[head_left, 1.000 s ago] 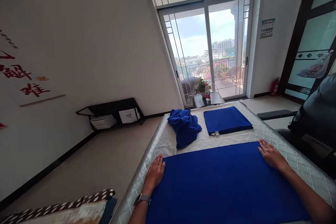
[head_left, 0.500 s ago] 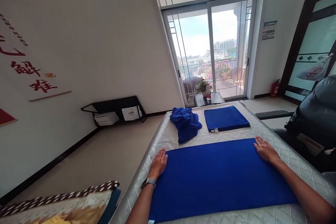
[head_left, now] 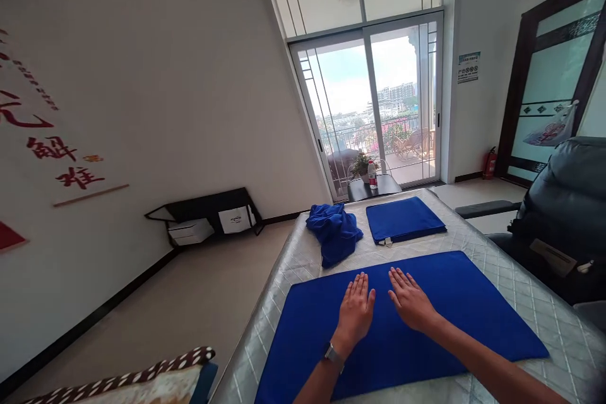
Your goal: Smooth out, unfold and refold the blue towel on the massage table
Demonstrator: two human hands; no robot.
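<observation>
Head view: a person's two bare hands over a blue cloth [head_left: 388, 350] spread flat on a pale quilted mattress [head_left: 516, 278].
Left hand [head_left: 356, 308]: palm down, fingers straight and together, gripping nothing; it lies on the cloth, thumb toward the right hand.
Right hand [head_left: 409, 302]: also flat and palm down, fingers stretched forward, holding nothing; it is just beside the left hand, with a strip of cloth between them.
Blue cloth: under both hands, reaching out past them to left and right, its far edge just ahead of the fingertips.
Watch [head_left: 334, 355]: on the left wrist, behind that hand.
Crumpled cloth [head_left: 334, 235]: blue, bunched, ahead of the left hand and slightly to its left.
Folded cloth [head_left: 406, 219]: blue, in a neat rectangle straight ahead of the right hand, a white tag [head_left: 388, 242] at its near edge.
Bottle [head_left: 372, 175]: upright, red-labelled, beyond the mattress ahead of the hands, beside a plant [head_left: 360, 164].
Armchair [head_left: 563, 189]: black, well to the right of the right hand.
</observation>
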